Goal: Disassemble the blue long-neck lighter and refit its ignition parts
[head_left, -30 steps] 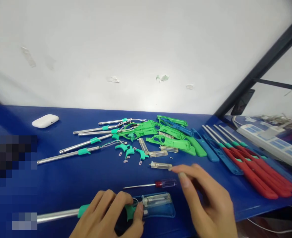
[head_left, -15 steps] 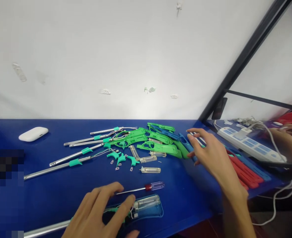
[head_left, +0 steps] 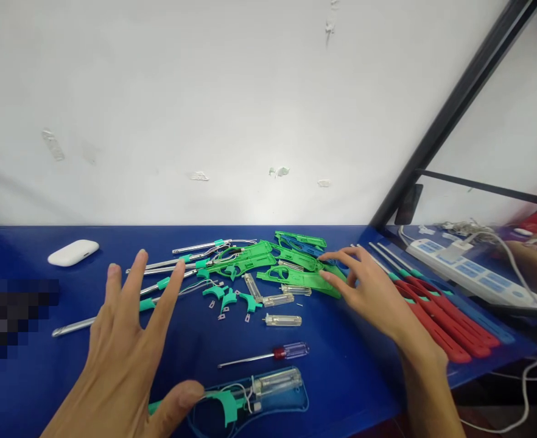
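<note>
Already we have tank (head_left: 277, 382) and trigger (head_left: 229, 406) in the uncovered blue shell (head_left: 294, 402), left hand (head_left: 125, 340) splayed empty, right hand (head_left: 369, 291) unclear in grasp.

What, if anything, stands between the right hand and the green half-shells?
Nothing visible: the right hand has its fingertips at the green half-shells, though whether they touch is unclear. The clear tanks and screwdriver lie to its left, off that path.
</note>
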The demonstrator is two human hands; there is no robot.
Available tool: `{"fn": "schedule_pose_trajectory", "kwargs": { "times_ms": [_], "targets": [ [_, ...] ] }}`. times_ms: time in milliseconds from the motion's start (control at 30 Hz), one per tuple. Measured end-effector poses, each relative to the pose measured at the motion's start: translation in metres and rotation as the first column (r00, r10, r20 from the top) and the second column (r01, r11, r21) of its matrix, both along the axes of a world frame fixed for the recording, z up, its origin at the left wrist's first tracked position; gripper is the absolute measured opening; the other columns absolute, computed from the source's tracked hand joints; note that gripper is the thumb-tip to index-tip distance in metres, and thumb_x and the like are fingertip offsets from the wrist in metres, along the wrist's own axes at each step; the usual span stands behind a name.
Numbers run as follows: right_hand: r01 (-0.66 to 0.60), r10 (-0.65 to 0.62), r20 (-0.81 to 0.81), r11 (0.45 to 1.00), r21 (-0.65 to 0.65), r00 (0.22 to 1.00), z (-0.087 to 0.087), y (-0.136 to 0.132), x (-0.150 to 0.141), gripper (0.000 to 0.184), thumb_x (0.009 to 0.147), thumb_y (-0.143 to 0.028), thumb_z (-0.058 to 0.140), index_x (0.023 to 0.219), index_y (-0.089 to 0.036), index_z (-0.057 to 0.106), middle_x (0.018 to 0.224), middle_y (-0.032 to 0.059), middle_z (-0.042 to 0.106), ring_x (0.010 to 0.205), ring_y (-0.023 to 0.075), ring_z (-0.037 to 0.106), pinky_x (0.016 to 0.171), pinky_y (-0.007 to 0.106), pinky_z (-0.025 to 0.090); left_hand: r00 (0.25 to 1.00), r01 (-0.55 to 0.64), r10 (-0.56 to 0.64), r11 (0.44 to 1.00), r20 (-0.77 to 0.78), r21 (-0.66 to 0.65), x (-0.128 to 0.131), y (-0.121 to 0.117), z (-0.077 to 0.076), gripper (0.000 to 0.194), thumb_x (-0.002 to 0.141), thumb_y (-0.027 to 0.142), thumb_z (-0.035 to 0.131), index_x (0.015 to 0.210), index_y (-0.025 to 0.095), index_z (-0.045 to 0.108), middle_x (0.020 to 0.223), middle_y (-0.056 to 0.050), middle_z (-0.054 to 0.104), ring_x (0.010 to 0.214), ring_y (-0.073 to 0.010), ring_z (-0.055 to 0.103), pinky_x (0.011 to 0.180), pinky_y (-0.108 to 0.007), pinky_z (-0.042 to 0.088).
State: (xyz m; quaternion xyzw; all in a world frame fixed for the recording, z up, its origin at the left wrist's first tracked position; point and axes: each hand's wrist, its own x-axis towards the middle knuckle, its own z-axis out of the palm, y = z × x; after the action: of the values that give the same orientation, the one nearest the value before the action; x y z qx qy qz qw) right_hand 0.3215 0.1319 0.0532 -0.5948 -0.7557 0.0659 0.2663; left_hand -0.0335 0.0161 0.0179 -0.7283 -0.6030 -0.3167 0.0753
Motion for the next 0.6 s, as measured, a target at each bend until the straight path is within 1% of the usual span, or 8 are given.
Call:
{"fn": "schedule_pose_trajectory", "kwargs": {
  "times_ms": [33,100,167,233,300,367,467,600],
  "targets": [
    [-0.02,0.02,0.008,1.0,-0.012,1.0,-0.001,0.0,-0.002,0.032,0.1,-0.051,0.057,0.122,-0.033,0.071,0.13,0.0095,0.056,0.062,0.0135,0.066,0.082,0.044,0.06,1.0,-0.015,0.015,1.0,0.0,0.005,-0.002,0.002,0.001,0.069,0.101,0.067,0.03,0.165,0.042,0.018,0.176,-0.001,0.01,0.161,-0.0457,0.008,0.12,-0.079,0.022],
    [-0.049,0.05,0.018,0.998,-0.043,0.999,-0.003,0.0,-0.005,0.032,0.1,-0.052,0.058,0.123,-0.033,0.071,0.13,0.0095,0.056,0.062,0.0133,0.067,0.08,0.042,0.061,0.999,-0.039,0.04,0.999,-0.02,0.035,-0.006,0.009,0.003,0.057,0.102,0.06,0.038,0.157,0.043,0.036,0.172,0.0,0.024,0.16,-0.0428,0.017,0.122,-0.075,0.025],
    [-0.072,0.074,0.025,0.995,-0.074,0.997,-0.005,0.0,-0.006,0.033,0.1,-0.051,0.058,0.126,-0.033,0.07,0.128,0.0095,0.058,0.062,0.0141,0.068,0.078,0.041,0.061,0.998,-0.023,0.028,0.997,-0.061,0.076,-0.011,0.015,0.004,0.044,0.102,0.055,0.045,0.142,0.039,0.054,0.161,-0.004,0.039,0.154,-0.0405,0.031,0.12,-0.07,0.033],
    [-0.106,0.11,0.03,0.989,-0.106,0.993,-0.006,0.0,-0.006,0.032,0.099,-0.049,0.06,0.126,-0.034,0.07,0.127,0.0079,0.062,0.064,0.0147,0.069,0.076,0.04,0.06,0.997,0.0,0.008,0.995,-0.075,0.1,-0.014,0.02,0.004,0.035,0.102,0.05,0.049,0.129,0.033,0.063,0.149,-0.007,0.05,0.145,-0.0382,0.043,0.115,-0.066,0.041],
    [-0.144,0.149,0.029,0.981,-0.128,0.988,-0.007,0.001,-0.005,0.029,0.099,-0.046,0.062,0.124,-0.035,0.071,0.127,0.0061,0.065,0.063,0.0143,0.069,0.073,0.037,0.06,0.998,0.009,-0.003,0.995,-0.063,0.1,-0.016,0.022,0.003,0.03,0.103,0.046,0.049,0.122,0.03,0.066,0.139,-0.008,0.056,0.134,-0.0355,0.052,0.109,-0.063,0.047],
    [-0.169,0.173,0.024,0.977,-0.132,0.985,-0.009,0.004,-0.002,0.028,0.098,-0.045,0.063,0.121,-0.033,0.073,0.127,0.0054,0.069,0.062,0.0144,0.068,0.069,0.035,0.059,0.999,-0.003,0.007,0.996,-0.046,0.089,-0.017,0.022,0.001,0.029,0.104,0.045,0.049,0.118,0.028,0.068,0.134,-0.009,0.06,0.128,-0.0341,0.055,0.107,-0.062,0.047],
    [-0.178,0.182,0.018,0.977,-0.118,0.983,-0.012,0.009,0.003,0.027,0.096,-0.045,0.065,0.118,-0.032,0.074,0.118,0.0045,0.073,0.063,0.0168,0.068,0.065,0.034,0.058,0.997,-0.032,0.037,0.997,-0.075,0.075,-0.02,0.022,-0.004,0.034,0.104,0.044,0.048,0.12,0.025,0.07,0.131,-0.011,0.064,0.131,-0.0352,0.054,0.109,-0.062,0.046],
    [-0.164,0.166,0.022,0.983,-0.088,0.986,-0.012,0.012,0.006,0.025,0.093,-0.046,0.067,0.113,-0.033,0.075,0.11,0.0025,0.076,0.068,0.0196,0.069,0.067,0.035,0.056,0.987,-0.082,0.088,0.995,-0.131,0.053,-0.033,0.025,-0.01,0.041,0.104,0.045,0.042,0.124,0.022,0.071,0.129,-0.012,0.068,0.131,-0.0376,0.056,0.105,-0.063,0.049]
  ]
}}
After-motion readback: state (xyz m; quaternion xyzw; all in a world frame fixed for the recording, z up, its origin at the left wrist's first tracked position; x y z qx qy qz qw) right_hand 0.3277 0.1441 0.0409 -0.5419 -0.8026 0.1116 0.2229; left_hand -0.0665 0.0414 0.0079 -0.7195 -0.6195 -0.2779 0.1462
